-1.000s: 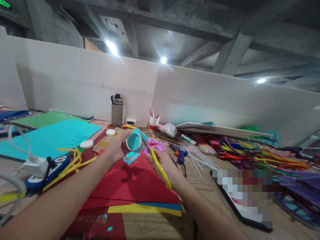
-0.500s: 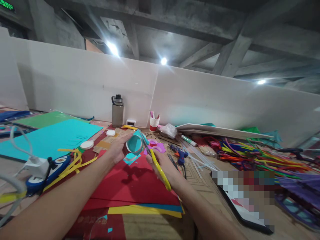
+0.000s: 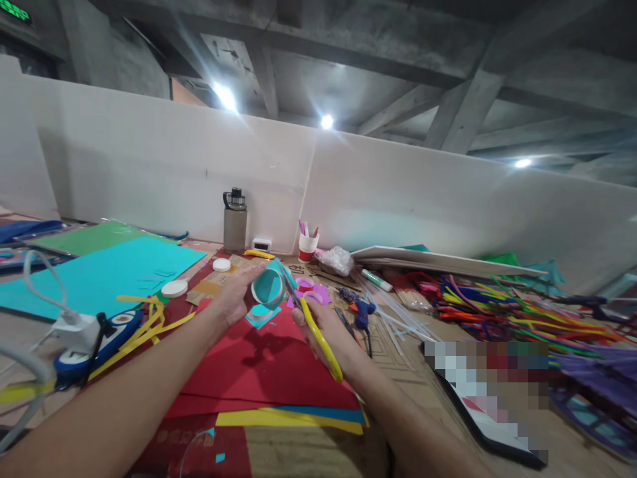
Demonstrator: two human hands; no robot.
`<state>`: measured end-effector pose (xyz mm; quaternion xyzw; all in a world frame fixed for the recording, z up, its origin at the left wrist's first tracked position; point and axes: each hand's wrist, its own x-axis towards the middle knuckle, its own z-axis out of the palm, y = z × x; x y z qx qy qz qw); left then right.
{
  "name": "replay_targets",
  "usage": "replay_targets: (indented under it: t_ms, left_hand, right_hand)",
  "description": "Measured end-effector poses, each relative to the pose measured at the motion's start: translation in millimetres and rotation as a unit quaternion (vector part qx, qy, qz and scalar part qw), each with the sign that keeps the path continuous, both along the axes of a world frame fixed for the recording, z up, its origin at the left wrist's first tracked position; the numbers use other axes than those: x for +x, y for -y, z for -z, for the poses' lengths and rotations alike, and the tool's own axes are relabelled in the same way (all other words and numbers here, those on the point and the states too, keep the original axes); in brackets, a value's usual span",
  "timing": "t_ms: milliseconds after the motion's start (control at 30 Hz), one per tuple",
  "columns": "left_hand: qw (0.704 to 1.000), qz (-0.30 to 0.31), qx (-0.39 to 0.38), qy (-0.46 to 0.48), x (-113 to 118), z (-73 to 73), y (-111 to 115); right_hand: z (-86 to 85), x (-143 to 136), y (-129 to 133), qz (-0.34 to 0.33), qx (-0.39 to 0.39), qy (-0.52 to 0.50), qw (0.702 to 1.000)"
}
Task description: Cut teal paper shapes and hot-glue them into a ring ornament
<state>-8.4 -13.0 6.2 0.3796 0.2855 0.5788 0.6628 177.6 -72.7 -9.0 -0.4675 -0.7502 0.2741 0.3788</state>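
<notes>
My left hand [image 3: 237,295] is closed round the side of a round tube-like piece [image 3: 267,288], turquoise inside with a pale rim, its opening tilted toward me. A turquoise paper flap stands up at its top edge. In my right hand [image 3: 326,328] is a pair of scissors [image 3: 318,337] with yellow handles, the blades pointing up and left against the right side of the tube. Whether the blades are parted is hard to see. Below both hands lie red sheets [image 3: 269,372] with a turquoise paper scrap [image 3: 261,316] on them.
A grey bottle [image 3: 235,229] and a paper cup of pens [image 3: 308,245] stand by the white partition. Pink rings, a blue glue gun [image 3: 365,311] and clear sticks lie to the right, colourful pipe cleaners [image 3: 497,312] farther. Turquoise card [image 3: 114,272] and a white plug [image 3: 74,332] are left.
Almost nothing differs. The whole view has shifted very slightly, while both hands, the tube and the scissors keep nearly the same position.
</notes>
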Motion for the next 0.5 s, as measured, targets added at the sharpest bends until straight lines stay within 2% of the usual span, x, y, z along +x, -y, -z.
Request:
replay_targets:
  t_ms: [500]
  left_hand:
    - [0.998, 0.027, 0.047, -0.02, -5.6, -3.9, -2.3]
  right_hand:
    - [-7.0, -1.1, 5.3, -0.01, 0.004, 0.025, 1.0]
